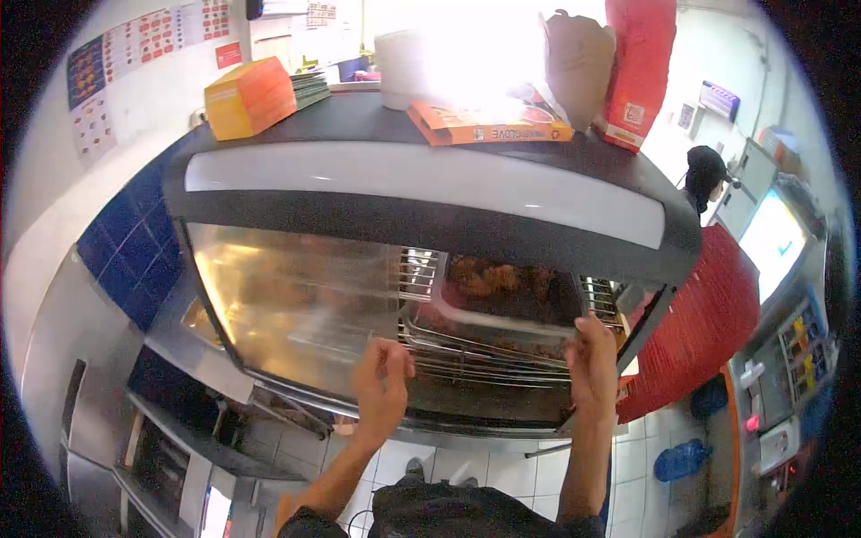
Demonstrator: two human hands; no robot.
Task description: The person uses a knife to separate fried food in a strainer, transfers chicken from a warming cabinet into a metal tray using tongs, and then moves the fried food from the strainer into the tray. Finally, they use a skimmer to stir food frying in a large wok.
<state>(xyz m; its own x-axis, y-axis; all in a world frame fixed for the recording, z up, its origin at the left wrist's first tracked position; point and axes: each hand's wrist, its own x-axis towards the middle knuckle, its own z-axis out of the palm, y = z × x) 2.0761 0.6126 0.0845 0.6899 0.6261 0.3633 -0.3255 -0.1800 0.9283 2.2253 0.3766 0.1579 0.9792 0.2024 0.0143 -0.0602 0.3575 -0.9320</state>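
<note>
My left hand is up in front of the glass sliding door of a heated display cabinet, near the door's inner edge. Its fingers are curled, and what they hold, if anything, is hidden. At the right of the opening, my right hand closes its fingers at the front right corner of a metal tray. Pieces of browned fried chicken lie in that tray, inside the cabinet. Below it runs a wire rack.
On the cabinet top stand a yellow-orange box, an orange glove box, a brown paper bag and a red bag. A person is behind at right. A blue water bottle lies on the tiled floor.
</note>
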